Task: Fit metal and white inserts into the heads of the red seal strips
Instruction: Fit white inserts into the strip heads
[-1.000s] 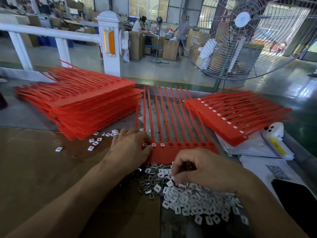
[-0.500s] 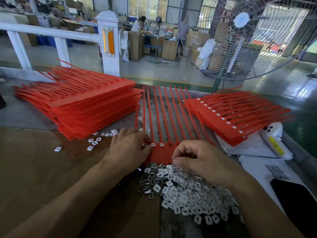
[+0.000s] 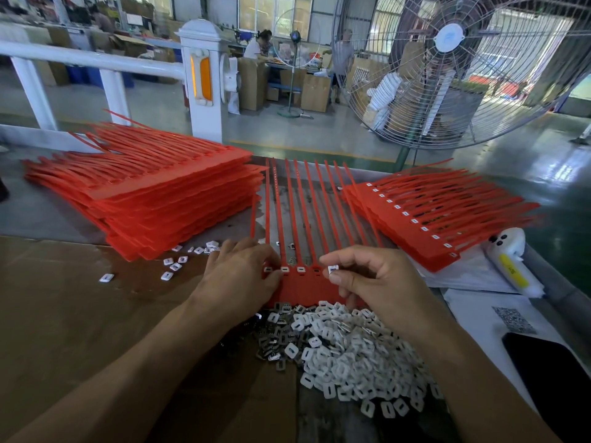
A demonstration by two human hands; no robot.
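Observation:
A red seal strip comb (image 3: 305,287) lies flat in front of me, its thin tails pointing away. Three white inserts sit in the heads at its left end. My left hand (image 3: 238,278) rests on the comb's left end, fingers laid over the first heads. My right hand (image 3: 375,282) hovers over the comb's right part and pinches one white insert (image 3: 332,269) between thumb and forefinger, just right of the filled heads. A heap of white and metal inserts (image 3: 339,346) lies below the comb, near my right wrist.
A tall stack of red strip combs (image 3: 153,193) stands at the left. A smaller stack with white inserts fitted (image 3: 441,215) lies at the right. Loose inserts (image 3: 174,266) dot the cardboard. A white device (image 3: 511,260), papers and a black phone (image 3: 553,378) sit at the right. A large fan (image 3: 447,65) stands behind.
My right hand left the insert heap and rose up onto the comb, now pinching a white insert over the heads. My left hand stayed on the comb's left end.

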